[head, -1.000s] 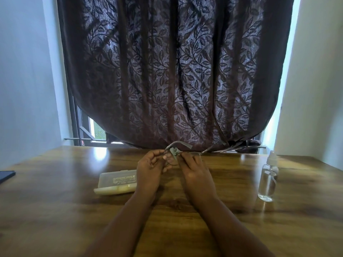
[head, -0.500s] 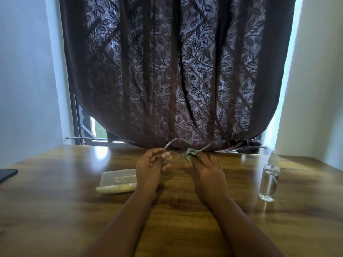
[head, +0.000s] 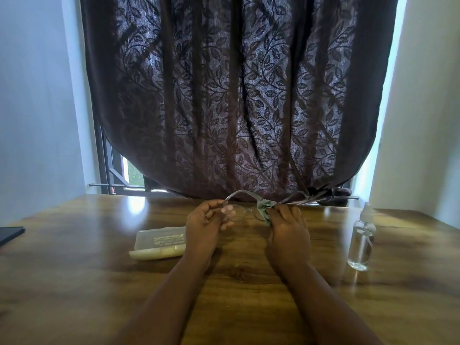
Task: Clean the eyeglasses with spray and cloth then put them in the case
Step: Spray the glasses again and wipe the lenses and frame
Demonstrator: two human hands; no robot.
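Your right hand (head: 288,232), pinching the cloth (head: 264,209), has shifted from the left lens to the right one while your left hand (head: 204,226) grips the eyeglasses (head: 240,212) above the table (head: 74,270), so wiping is nearly done.

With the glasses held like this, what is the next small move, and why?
Probably keep rubbing the lens under the small green cloth. The right hand pinches that cloth on the clear-framed eyeglasses, which the left hand holds by the other lens, and the translucent plastic case lies shut on the wooden table.
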